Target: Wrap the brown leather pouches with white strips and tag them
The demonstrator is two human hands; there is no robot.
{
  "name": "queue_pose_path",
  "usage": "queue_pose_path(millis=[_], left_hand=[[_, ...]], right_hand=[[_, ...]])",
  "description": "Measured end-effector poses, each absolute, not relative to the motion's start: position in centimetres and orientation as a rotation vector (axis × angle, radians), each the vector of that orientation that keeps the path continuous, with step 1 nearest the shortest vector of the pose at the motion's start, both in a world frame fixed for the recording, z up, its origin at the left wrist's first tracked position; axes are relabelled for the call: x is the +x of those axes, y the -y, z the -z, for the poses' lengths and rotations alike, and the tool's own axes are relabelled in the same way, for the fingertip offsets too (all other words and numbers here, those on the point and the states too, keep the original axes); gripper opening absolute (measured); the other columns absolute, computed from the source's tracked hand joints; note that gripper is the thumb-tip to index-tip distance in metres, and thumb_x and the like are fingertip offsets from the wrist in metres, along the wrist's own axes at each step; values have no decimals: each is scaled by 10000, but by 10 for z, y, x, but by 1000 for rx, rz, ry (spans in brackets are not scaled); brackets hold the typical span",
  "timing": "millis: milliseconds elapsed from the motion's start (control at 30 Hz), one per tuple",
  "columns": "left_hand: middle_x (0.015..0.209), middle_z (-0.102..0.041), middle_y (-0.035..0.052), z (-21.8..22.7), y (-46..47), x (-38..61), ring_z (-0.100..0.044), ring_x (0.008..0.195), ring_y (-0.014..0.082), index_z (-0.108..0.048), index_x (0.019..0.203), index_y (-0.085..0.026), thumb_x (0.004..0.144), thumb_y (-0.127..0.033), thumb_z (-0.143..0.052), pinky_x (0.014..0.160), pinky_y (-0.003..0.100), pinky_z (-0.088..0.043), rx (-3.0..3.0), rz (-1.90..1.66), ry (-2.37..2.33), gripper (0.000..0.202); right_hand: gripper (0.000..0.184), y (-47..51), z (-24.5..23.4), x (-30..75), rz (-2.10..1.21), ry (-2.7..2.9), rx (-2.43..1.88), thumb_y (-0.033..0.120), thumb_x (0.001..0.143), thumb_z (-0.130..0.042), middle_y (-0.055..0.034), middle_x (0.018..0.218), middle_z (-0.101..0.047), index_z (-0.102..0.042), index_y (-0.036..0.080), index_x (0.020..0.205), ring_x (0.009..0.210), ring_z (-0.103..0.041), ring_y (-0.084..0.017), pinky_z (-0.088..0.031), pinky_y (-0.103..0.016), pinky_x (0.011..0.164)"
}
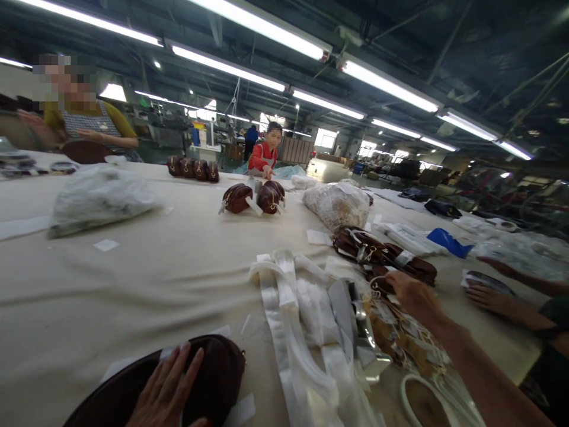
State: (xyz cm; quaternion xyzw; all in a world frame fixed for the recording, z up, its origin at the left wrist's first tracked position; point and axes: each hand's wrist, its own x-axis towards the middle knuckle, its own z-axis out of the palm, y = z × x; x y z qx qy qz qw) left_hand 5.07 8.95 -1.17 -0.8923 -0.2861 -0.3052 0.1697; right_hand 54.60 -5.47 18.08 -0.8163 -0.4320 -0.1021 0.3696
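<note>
My left hand point(171, 385) lies flat, fingers stretched, on a dark brown leather bag point(217, 367) at the bottom left; a gold zip pull shows at the bag's right end. Over to the right, my right hand point(411, 293) reaches across the table with its fingers closed at a small dark brown piece with a light ring-like edge; what exactly it grips I cannot make out. Just beyond it lie brown bags point(362, 244) with gold hardware. Below that hand is a heap of tan tags and cords point(409, 344).
White strips point(284, 308) and a metal tape dispenser point(355, 320) lie between my hands. Farther back are small brown bags point(237, 198) and plastic-wrapped bundles point(340, 204). A co-worker's hand point(489, 299) rests on a dark item at right. Two people stand across the table.
</note>
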Motion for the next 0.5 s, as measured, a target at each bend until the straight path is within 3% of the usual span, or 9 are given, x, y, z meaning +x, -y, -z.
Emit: queue_pose_path(millis=[167, 367, 500], left_hand=[[1395, -438, 150, -13, -74, 57, -442, 1258, 311, -173, 1468, -154, 825, -585, -466, 988, 360, -387, -2567, 792, 827, 828], [1413, -413, 152, -22, -68, 58, -392, 1299, 312, -209, 1459, -143, 873, -507, -448, 1038, 378, -349, -2605, 869, 855, 731], [1395, -438, 154, -22, -70, 55, -333, 1339, 301, -245, 1446, -112, 873, -529, -453, 1144, 398, -164, -2615, 898, 804, 739]], right_hand=[[206, 51, -180, 548, 441, 1064, -2264, 303, 786, -436, -97, 871, -656, -607, 191, 820, 752, -599, -213, -431, -302, 673], [237, 54, -192, 547, 509, 948, -2386, 291, 780, -403, -133, 832, -659, -599, 160, 807, 682, -609, -238, -436, -343, 651], [222, 53, -201, 534, 422, 985, -2381, 324, 733, -434, -53, 569, -611, -592, 178, 789, 550, -598, -220, -444, -321, 589]])
